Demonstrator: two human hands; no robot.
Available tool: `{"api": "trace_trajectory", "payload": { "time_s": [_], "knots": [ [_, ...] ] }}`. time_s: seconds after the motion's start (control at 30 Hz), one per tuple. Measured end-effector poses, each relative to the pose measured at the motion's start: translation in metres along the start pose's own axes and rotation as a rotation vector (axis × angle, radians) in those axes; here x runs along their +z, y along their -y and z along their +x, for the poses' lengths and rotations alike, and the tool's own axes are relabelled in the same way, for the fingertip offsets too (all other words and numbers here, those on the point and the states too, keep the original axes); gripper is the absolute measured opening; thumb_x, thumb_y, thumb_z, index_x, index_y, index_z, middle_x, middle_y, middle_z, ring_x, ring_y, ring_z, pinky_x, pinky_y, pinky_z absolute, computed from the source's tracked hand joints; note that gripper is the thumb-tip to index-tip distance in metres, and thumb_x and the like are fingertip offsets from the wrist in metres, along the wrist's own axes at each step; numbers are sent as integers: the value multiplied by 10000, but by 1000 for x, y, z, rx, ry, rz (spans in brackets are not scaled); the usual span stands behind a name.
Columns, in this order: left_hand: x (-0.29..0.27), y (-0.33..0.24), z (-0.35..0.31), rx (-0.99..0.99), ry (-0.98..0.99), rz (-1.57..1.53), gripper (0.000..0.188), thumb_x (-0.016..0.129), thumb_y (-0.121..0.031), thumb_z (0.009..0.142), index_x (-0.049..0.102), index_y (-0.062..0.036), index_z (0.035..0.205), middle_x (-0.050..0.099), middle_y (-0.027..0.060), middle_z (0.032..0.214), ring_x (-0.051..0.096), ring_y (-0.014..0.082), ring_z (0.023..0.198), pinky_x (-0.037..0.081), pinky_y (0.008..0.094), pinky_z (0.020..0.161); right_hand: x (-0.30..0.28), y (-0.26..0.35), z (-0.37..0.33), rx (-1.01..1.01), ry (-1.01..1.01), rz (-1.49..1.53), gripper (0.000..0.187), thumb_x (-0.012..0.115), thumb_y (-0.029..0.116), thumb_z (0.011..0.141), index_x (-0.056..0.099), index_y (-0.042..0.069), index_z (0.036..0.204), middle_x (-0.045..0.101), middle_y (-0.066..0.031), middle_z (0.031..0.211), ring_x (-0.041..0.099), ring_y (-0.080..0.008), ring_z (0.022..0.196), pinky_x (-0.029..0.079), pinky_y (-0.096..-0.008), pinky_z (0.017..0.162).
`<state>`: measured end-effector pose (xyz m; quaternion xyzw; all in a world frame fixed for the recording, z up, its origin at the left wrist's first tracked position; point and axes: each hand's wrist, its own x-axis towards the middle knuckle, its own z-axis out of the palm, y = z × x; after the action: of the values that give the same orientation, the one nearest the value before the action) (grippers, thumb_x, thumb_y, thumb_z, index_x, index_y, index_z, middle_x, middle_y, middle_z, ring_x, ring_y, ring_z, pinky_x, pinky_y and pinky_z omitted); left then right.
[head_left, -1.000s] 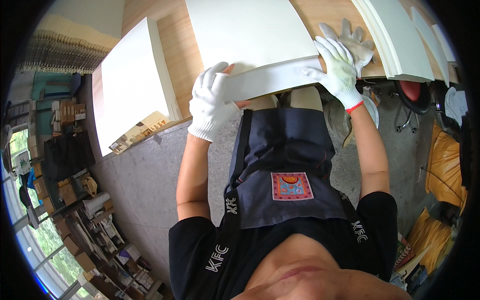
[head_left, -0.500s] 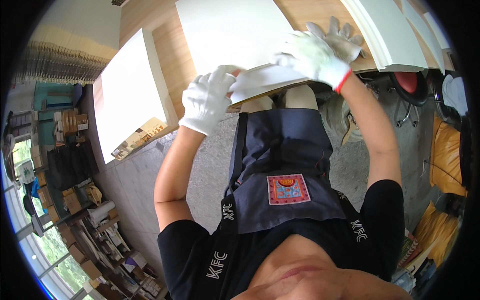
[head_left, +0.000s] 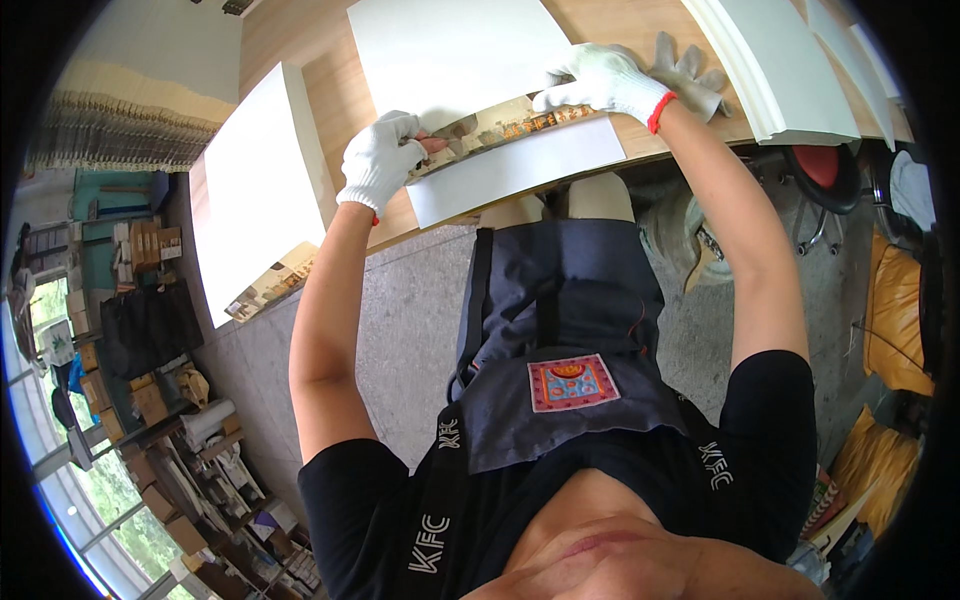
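My left hand (head_left: 383, 158), in a white knit glove with bare fingertips showing, pinches the left end of a white paper sheet (head_left: 455, 65). A brown printed picture strip (head_left: 500, 125) along its near edge faces up between my hands. At the strip's right end, my right hand (head_left: 603, 82), gloved in white with a red cuff, closes its thumb and fingers on the sheet; the fingertips' contact is partly hidden. Beneath the strip lies another white sheet (head_left: 520, 170), reaching the table's front edge. A loose greyish glove (head_left: 690, 75) rests just beyond my right hand.
A white stack (head_left: 255, 180) with a printed near edge stands on the wooden table (head_left: 340, 95) at left. More white sheets (head_left: 780, 70) are piled at right. Far left are tall paper stacks (head_left: 120, 120). A red-seated stool (head_left: 815, 165) stands beyond the table's right front edge.
My left hand has moved left and away from me, and the right hand slightly away. The printed strip now shows between them, where a blurred white edge was before.
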<state>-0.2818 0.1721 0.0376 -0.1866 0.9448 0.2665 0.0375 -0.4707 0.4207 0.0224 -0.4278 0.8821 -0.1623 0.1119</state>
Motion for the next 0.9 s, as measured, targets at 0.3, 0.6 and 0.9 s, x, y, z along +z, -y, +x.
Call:
{"api": "trace_trajectory", "payload": {
  "time_s": [0.3, 0.6, 0.9],
  "knots": [
    [-12, -8, 12, -36, 159, 131, 295, 765, -349, 833, 670, -70, 831, 660, 47, 833, 617, 153, 714, 489, 310, 686, 7, 6, -9, -36, -33, 194, 411, 683, 530, 807, 701, 132, 908, 704, -96, 834, 670, -261, 799, 497, -380, 720],
    [-17, -7, 23, 15, 218, 185, 248, 757, -294, 841, 648, -90, 932, 648, 71, 930, 630, 180, 760, 497, 329, 697, 24, -8, -6, -76, -189, 58, 522, 651, 609, 805, 694, 126, 996, 696, -143, 872, 671, -299, 807, 502, -416, 732],
    [-22, -87, 69, 684, 589, 987, 873, 820, -164, 697, 429, -546, 1378, 508, 40, 1332, 640, 281, 1042, 546, 393, 858, 12, 8, -14, -75, -175, 70, 477, 647, 575, 803, 682, 157, 1031, 687, -143, 941, 671, -296, 871, 500, -419, 775]
  ]
}}
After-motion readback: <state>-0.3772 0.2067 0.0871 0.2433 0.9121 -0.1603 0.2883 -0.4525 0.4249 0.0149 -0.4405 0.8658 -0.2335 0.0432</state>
